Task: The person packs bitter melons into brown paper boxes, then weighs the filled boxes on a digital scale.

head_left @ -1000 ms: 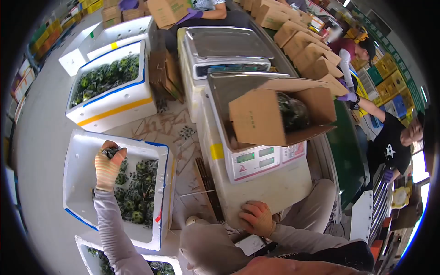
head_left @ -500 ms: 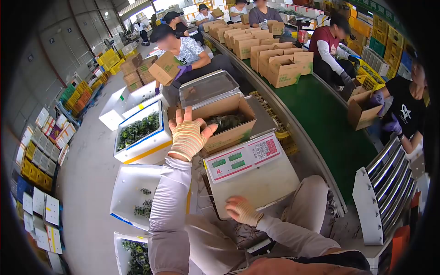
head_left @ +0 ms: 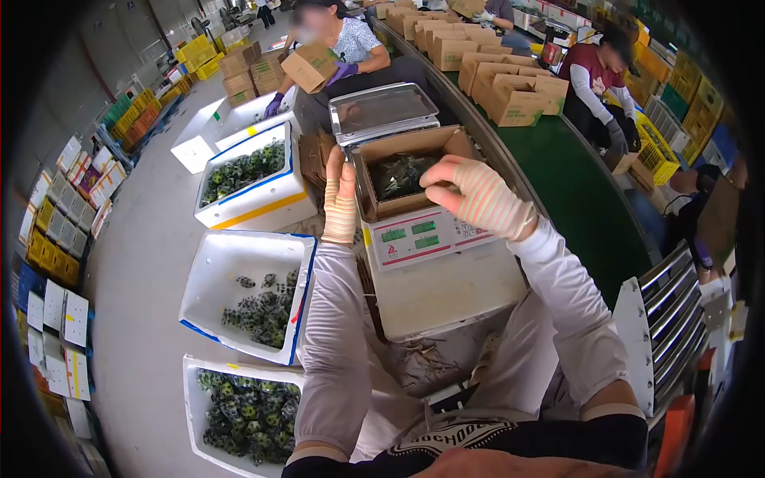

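Note:
An open cardboard box (head_left: 414,209) sits on a weighing scale (head_left: 426,240) with green displays. Inside it lies a dark item in clear wrapping (head_left: 398,177). My left hand (head_left: 339,199), in a striped glove with bare fingertips, is upright along the box's left side, fingers extended. Over the box's right part is my right hand (head_left: 478,191), similarly gloved, its thumb and fingers curled near the wrapped item; whether they hold anything is hidden.
White foam boxes of wrapped dark green produce (head_left: 194,209) stand at the left. Beyond the scale, a green conveyor (head_left: 582,167) carries cardboard boxes (head_left: 514,103). A co-worker (head_left: 362,48) holds a carton ahead; metal rollers (head_left: 669,319) are at the right.
My right hand has risen from the scale's front to the box. My left hand has turned upright beside the box's left wall. The camera view has shifted, showing more of the nearest foam boxes.

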The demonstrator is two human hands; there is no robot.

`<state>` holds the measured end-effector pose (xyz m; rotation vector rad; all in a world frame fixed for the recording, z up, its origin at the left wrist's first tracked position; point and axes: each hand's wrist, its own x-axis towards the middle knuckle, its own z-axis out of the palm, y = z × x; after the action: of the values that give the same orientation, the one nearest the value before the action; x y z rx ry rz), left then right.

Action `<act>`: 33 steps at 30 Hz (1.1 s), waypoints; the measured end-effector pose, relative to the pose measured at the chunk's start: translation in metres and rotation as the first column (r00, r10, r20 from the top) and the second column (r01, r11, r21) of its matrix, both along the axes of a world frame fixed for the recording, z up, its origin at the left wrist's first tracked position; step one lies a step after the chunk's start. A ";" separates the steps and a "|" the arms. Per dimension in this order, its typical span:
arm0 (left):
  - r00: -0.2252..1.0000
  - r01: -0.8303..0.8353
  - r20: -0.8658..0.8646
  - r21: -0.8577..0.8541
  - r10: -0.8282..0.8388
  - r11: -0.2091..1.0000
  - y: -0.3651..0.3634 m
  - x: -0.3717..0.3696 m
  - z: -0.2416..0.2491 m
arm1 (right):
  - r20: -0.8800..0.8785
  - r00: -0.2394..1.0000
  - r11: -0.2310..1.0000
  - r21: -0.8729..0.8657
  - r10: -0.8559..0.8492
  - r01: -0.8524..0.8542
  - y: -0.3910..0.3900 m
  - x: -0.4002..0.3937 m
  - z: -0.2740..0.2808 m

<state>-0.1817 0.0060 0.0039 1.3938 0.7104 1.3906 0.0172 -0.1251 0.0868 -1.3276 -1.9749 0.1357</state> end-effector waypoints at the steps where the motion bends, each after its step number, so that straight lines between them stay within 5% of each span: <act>1: 0.995 0.076 0.066 0.023 -0.078 0.997 -0.002 0.001 0.006 | 0.112 0.993 0.996 -0.079 0.039 -0.030 0.021 -0.001 0.005; 2: 0.984 0.144 0.079 0.149 -0.157 0.978 0.009 0.003 0.003 | 0.218 0.973 0.987 -0.152 0.079 -0.047 0.044 -0.004 0.010; 4: 0.958 0.245 0.118 0.138 -0.261 0.960 0.025 0.004 -0.005 | 0.310 0.941 0.864 -0.502 0.136 0.040 0.082 -0.022 0.028; 6: 0.926 0.356 0.107 0.067 -0.361 0.932 0.018 0.006 0.006 | 0.453 0.839 0.770 -0.635 0.302 0.065 0.127 -0.030 0.014; 8: 0.935 0.331 0.121 0.044 -0.334 0.943 0.022 0.013 0.000 | 0.806 0.410 0.828 -0.531 0.428 0.180 0.164 -0.054 -0.013; 10: 0.954 0.268 0.129 0.041 -0.271 0.963 0.025 0.018 -0.006 | 0.832 0.503 0.876 -0.404 0.231 0.265 0.196 -0.045 -0.079; 12: 0.942 0.285 0.183 0.000 -0.280 0.959 0.022 0.017 0.000 | 0.799 0.575 0.821 -0.442 0.177 0.362 0.195 -0.054 -0.081; 14: 0.951 0.269 0.157 -0.003 -0.265 0.963 0.024 0.016 0.001 | 0.821 0.499 0.926 -0.367 0.277 0.090 0.181 -0.037 -0.061; 16: 0.925 0.313 0.221 0.013 -0.308 0.950 0.024 0.019 -0.001 | 0.204 0.901 0.818 -0.528 0.383 -0.228 0.149 -0.018 -0.011; 17: 0.933 0.290 0.216 0.024 -0.288 0.957 0.024 0.019 -0.002 | -0.057 0.977 0.887 -0.411 0.206 -0.211 0.131 -0.006 0.003; 18: 0.931 0.288 0.228 0.024 -0.286 0.957 0.023 0.019 -0.003 | -0.331 0.943 0.942 -0.301 0.041 -0.147 0.113 0.009 0.009; 20: 0.963 0.236 0.141 -0.031 -0.229 0.971 0.022 0.018 -0.003 | -0.709 0.705 0.982 0.135 0.003 0.130 0.096 0.055 -0.010; 22: 0.960 0.251 0.149 -0.073 -0.238 0.965 0.026 0.019 -0.004 | -0.802 0.596 0.971 0.168 0.035 0.168 0.093 0.101 -0.044; 24: 0.946 0.277 0.203 -0.102 -0.253 0.955 0.041 0.027 -0.012 | -0.861 0.508 0.983 -0.101 -0.010 -0.152 0.084 0.117 -0.063; 25: 0.965 0.239 0.132 -0.103 -0.225 0.966 0.043 0.034 -0.009 | -0.811 0.581 0.954 -0.221 -0.065 -0.201 0.090 0.119 -0.079; 26: 0.979 0.200 0.061 -0.100 -0.195 0.975 0.047 0.040 -0.007 | -0.911 0.412 0.896 -0.204 -0.026 -0.395 0.098 0.116 -0.092; 27: 0.975 0.023 -0.223 -0.006 -0.024 1.000 0.066 0.050 -0.024 | -0.808 0.585 0.873 -0.333 -0.070 -0.355 0.104 0.113 -0.093; 29: 0.994 0.093 -0.045 -0.095 -0.097 0.991 0.103 0.056 -0.056 | -0.442 0.882 0.887 -0.457 -0.162 -0.066 0.115 0.080 -0.063; 30: 0.984 0.160 0.091 -0.118 -0.150 0.980 0.115 0.055 -0.067 | -0.727 0.675 0.853 -0.426 -0.123 -0.302 0.137 0.087 -0.085; 31: 0.988 0.136 0.107 -0.217 -0.115 0.967 0.111 0.052 -0.055 | -0.699 0.710 0.859 -0.413 -0.086 -0.302 0.148 0.091 -0.089; 33: 0.945 0.168 0.299 -0.090 -0.134 0.982 0.101 0.055 -0.046 | -0.807 0.584 0.847 -0.368 -0.086 -0.385 0.161 0.097 -0.094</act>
<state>-0.1270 0.1075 -0.0424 1.0988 0.4711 1.3744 0.1144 0.0357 -0.0074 -1.0695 -1.2487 1.2266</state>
